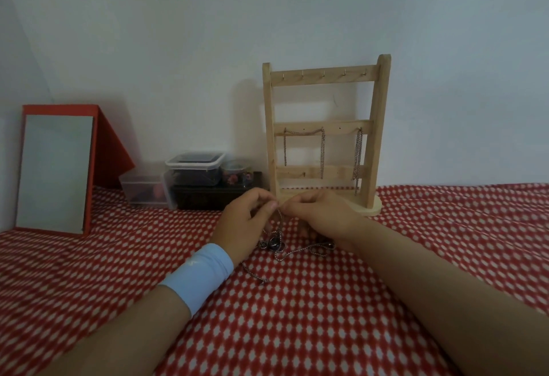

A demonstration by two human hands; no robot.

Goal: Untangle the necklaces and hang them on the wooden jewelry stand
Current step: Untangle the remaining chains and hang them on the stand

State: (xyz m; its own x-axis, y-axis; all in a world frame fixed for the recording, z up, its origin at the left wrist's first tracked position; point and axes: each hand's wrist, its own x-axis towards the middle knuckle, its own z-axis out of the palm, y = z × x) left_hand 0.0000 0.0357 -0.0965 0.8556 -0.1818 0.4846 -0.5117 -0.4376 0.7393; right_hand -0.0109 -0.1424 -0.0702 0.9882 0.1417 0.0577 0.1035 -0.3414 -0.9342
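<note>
Illumination: dim, even, cool blue-grey cast, no glare. Source: front right; the pale wooden ladder-shaped jewelry stand [323, 78] throws 1 soft shadow leftward on the plain white wall [178, 49]. Focus: soft throughout; tangled silver necklace chains [282, 254] and clear plastic lidded boxes [194, 168] smeared. Edges: red-and-white dotted cloth [386, 301] bowed by wide-angle lens.

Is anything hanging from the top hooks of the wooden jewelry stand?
No, the wooden jewelry stand's top hooks hold nothing; metal chains hang from the middle bar.

We find the jewelry stand [325, 135] at the back by the wall [178, 34]; chains [322, 150] hang from its middle rail; boxes [193, 179] sit left of it, a mirror [55, 173] farther left; tangled necklaces [285, 246] lie before it.
</note>
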